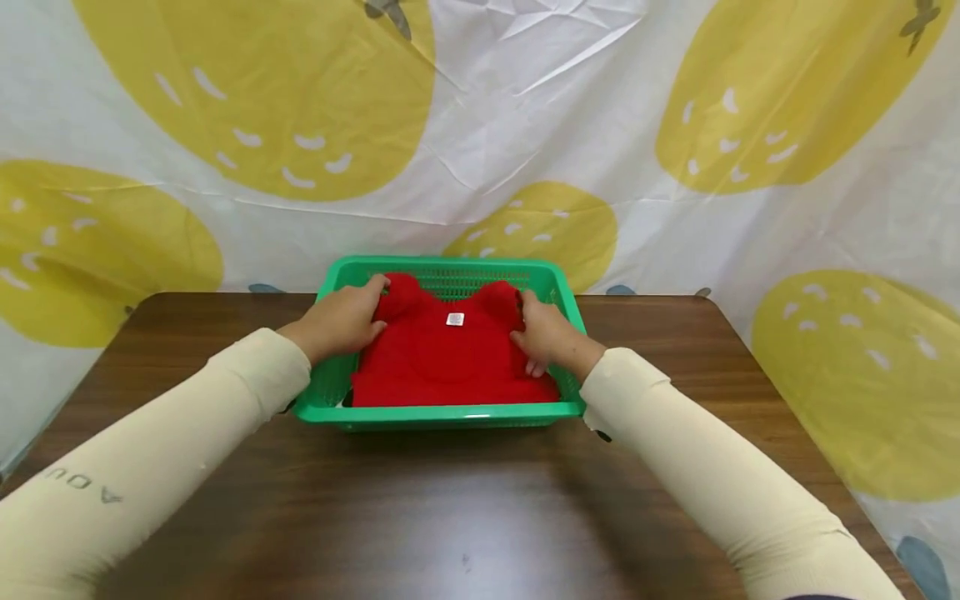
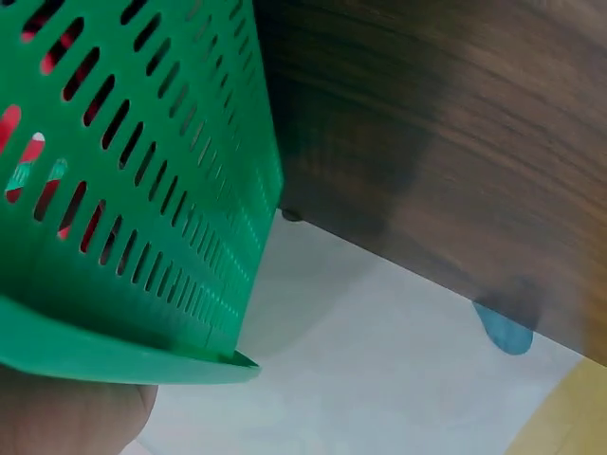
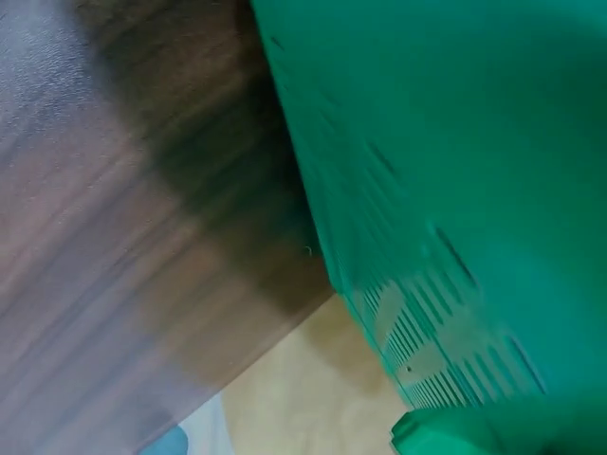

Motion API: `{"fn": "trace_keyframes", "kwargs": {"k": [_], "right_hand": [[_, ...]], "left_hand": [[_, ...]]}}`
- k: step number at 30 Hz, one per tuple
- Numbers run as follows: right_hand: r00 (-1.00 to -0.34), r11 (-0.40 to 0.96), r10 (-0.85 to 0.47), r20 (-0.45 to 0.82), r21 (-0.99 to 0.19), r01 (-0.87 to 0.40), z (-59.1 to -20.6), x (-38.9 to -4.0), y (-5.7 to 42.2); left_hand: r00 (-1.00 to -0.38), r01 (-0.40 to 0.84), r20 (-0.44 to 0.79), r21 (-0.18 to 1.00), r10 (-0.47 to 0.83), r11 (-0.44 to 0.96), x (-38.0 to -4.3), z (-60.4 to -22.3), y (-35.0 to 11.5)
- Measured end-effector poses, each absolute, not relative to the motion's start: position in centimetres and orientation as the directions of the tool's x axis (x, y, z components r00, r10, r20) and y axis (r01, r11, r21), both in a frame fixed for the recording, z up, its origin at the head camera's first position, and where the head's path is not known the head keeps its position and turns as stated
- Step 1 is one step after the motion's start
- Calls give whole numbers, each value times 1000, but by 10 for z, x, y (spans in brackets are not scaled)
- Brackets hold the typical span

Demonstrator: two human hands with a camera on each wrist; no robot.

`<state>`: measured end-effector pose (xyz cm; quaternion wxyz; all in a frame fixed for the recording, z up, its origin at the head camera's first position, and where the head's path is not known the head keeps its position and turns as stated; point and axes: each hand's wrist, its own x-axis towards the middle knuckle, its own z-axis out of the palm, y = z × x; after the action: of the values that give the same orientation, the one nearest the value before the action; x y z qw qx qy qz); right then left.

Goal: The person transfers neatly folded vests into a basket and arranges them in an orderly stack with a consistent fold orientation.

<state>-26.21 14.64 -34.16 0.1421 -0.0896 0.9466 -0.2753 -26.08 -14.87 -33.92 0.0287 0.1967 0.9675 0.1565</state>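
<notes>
A red sleeveless top (image 1: 450,358) with a small white label (image 1: 455,319) at its neckline lies spread inside a green plastic basket (image 1: 450,412). My left hand (image 1: 341,319) reaches over the basket's left rim and holds the top at its left shoulder, thumb below the fingers. On the other side, my right hand (image 1: 551,333) grips the top's right edge near the armhole. Part of the left hand (image 2: 76,417) shows past the basket rim in the left wrist view. The right wrist view is filled by the basket's slotted wall (image 3: 427,190), which hides the right hand.
The basket stands on a dark brown wooden table (image 1: 450,508), near its back edge. Behind hangs a white cloth (image 1: 525,108) printed with large yellow fruit. Small dark and white bits (image 1: 347,400) show under the top's lower left corner.
</notes>
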Motion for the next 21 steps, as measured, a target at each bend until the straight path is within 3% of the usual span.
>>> {"fn": "trace_keyframes", "kwargs": {"k": [6,15,21], "right_hand": [[-957,871,-265,-122,-455,-183,-346,-255,145],[-944,921,-329,-26,-228,-314,-345,-258,143],[-937,913,-344,63,-211,-349,-335,-244,140]], "left_hand": [[-916,393,52,306,397,867,-256,-340,-152],[-904,428,98,233,417,873,-251,-329,-153],[-934,356,105,212,341,910,-238,-312,-150]]}}
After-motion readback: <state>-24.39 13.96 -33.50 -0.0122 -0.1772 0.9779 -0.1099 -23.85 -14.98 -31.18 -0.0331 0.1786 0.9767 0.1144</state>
